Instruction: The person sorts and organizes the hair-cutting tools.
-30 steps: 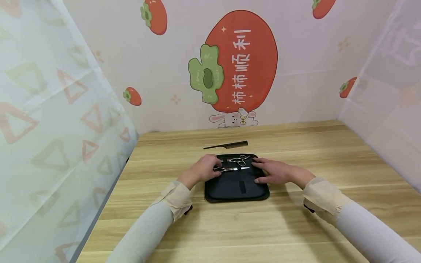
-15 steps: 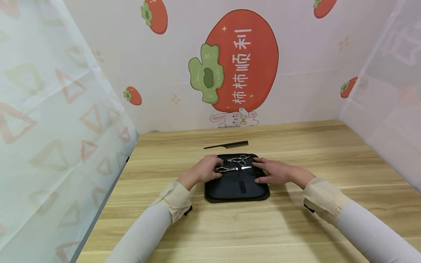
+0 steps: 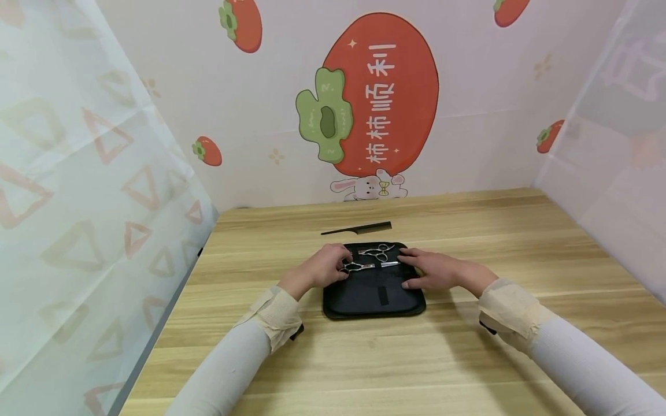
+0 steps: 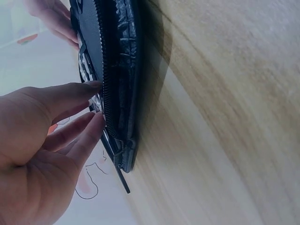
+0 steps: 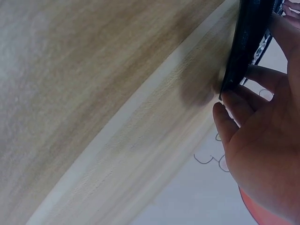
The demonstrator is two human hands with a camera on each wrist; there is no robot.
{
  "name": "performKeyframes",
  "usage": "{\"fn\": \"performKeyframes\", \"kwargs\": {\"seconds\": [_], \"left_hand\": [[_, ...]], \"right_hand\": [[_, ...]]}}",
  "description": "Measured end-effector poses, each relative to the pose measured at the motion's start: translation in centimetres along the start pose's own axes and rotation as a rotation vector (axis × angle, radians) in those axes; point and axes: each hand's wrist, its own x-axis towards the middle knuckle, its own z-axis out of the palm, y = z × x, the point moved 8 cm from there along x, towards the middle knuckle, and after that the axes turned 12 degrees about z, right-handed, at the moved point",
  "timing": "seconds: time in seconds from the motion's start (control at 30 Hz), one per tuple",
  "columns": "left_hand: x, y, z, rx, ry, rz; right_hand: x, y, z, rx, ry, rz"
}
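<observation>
A black zip case [image 3: 374, 297] lies spread flat on the wooden table. Inside it, one pair of scissors [image 3: 360, 267] has its handles to the left and its blades under a strap. My left hand [image 3: 325, 266] pinches those handles between thumb and fingers, partly hiding them. Above lies a second pair of scissors [image 3: 384, 252], handles to the right. My right hand [image 3: 433, 270] rests on the case's right edge, fingers loosely spread, the fingertips near the blade tips. In the left wrist view, the thumb and fingertips [image 4: 97, 85] meet just past the case's zipper [image 4: 105, 70].
A black tail comb [image 3: 364, 228] lies on the table behind the case. Bare wooden tabletop [image 3: 374, 370] stretches in front. A patterned curtain [image 3: 104, 173] borders the table on the left, and a printed wall covering [image 3: 276, 115] stands behind.
The lower scissors have slid slightly right under the strap, the left hand moving along with them. My right hand and the case stay put.
</observation>
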Motion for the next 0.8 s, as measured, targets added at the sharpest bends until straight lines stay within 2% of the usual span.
{"fn": "performKeyframes", "kwargs": {"seconds": [0.47, 0.63, 0.8], "left_hand": [[0.9, 0.2, 0.0, 0.056, 0.033, 0.013], [1.3, 0.7, 0.0, 0.039, 0.042, 0.028], [1.6, 0.6, 0.5, 0.02, 0.018, 0.006]], "right_hand": [[0.0, 0.1, 0.0, -0.011, 0.0, 0.008], [-0.2, 0.0, -0.3, -0.02, 0.004, 0.009], [0.0, 0.0, -0.1, -0.009, -0.012, 0.021]]}}
